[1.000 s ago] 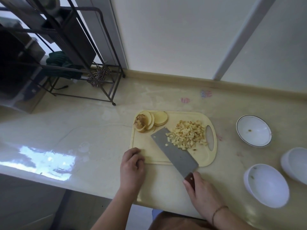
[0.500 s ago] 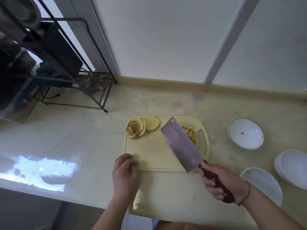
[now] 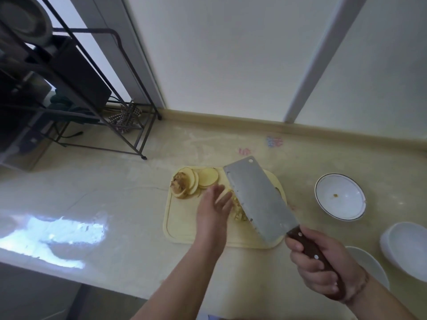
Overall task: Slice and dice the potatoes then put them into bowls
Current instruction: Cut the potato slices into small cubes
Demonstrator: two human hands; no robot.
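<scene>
A yellow cutting board (image 3: 182, 227) lies on the counter. Round potato slices (image 3: 208, 177) and a brown potato end piece (image 3: 179, 184) sit at its far left corner. My right hand (image 3: 323, 266) grips the wooden handle of a cleaver (image 3: 258, 199), whose broad blade is tilted over the board's right half. Diced potato (image 3: 238, 212) shows between the blade and my left hand (image 3: 213, 207), which is over the board with straight fingers beside the dice. Most of the dice are hidden by the blade.
Three white bowls stand to the right: a dark-rimmed one (image 3: 339, 196), one at the right edge (image 3: 404, 248), one partly behind my right wrist (image 3: 369, 266). A black metal rack (image 3: 76, 88) stands at the far left. The counter's front edge runs along the lower left.
My left hand has left the board's front edge, moved onto the board and opened up beside the dice. The cleaver has tilted further over the diced pile.
</scene>
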